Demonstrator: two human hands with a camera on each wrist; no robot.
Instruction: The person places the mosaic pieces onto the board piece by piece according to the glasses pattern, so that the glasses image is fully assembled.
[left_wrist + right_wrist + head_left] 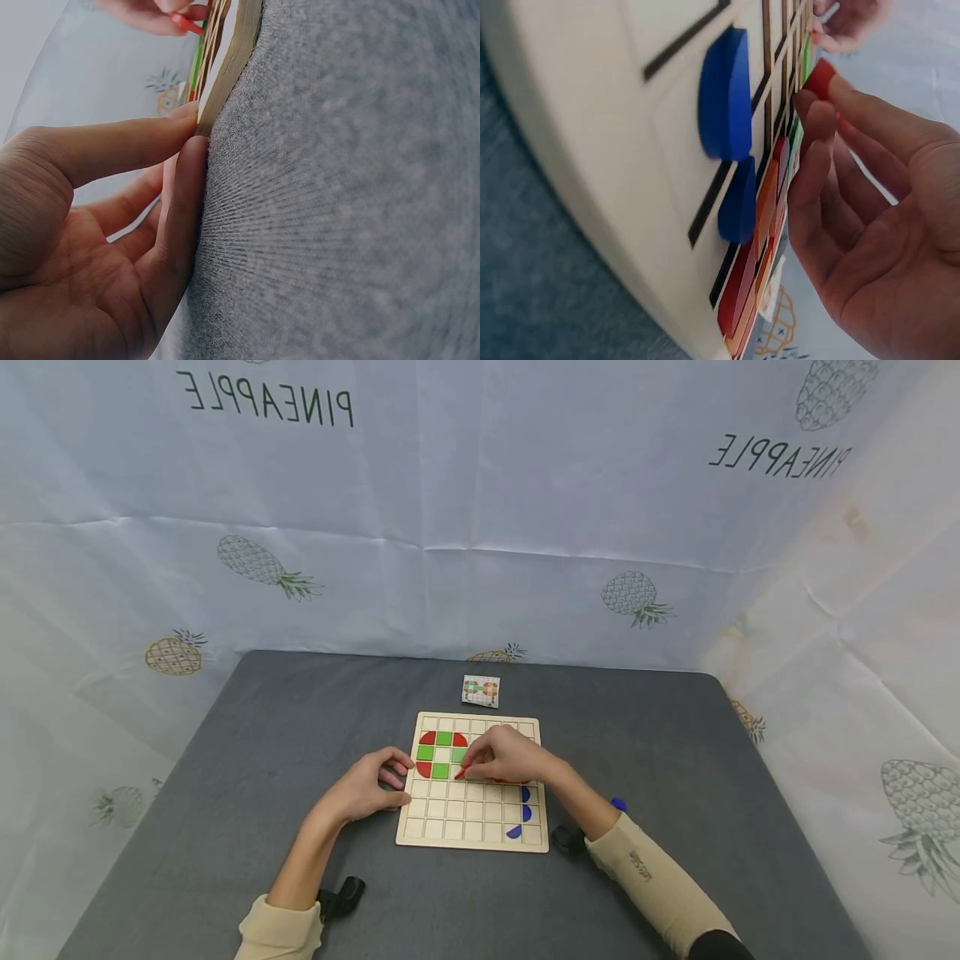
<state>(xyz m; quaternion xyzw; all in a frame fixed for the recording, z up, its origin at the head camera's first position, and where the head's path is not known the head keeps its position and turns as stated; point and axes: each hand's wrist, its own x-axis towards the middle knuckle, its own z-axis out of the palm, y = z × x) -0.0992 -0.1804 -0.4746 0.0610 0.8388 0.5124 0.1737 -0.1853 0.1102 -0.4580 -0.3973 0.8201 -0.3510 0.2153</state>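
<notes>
A square wooden grid board (472,832) lies on the grey table. My left hand (367,785) is at its left edge; in the left wrist view the thumb and a finger hold the board's edge (234,64). Over the grid, my right hand (506,755) pinches a small red piece (820,79) between thumb and fingers, tilted just above the board. Red rounded corner pieces (423,769) and green squares (440,771) form a ring in the upper left cells. The ring's lower right corner is partly hidden by the right fingers.
Several blue rounded pieces (527,812) lie along the board's right side. Red and orange pieces (739,289) sit beyond them, largely hidden by the right hand in the head view. A small printed pattern card (481,692) lies behind the board.
</notes>
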